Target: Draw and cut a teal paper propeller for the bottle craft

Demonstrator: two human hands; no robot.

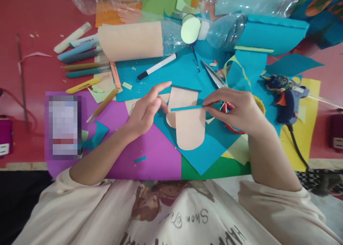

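Note:
A narrow blue paper strip lies across the straight top edge of a peach paper piece with rounded lower corners. My right hand pinches the strip's right end between thumb and fingertips. Left of the strip, my left hand has its index finger stretched out and holds nothing I can see; its lower fingers are partly hidden near the paper. Behind the strip lies another peach piece with a blue edge. Red-handled scissors lie partly under my right hand, blades pointing away.
A peach-wrapped bottle and a blue-wrapped bottle lie across the back. A black-and-white marker is in front of them. Several pens lie left, above a blurred phone. A glue gun with a cord lies right.

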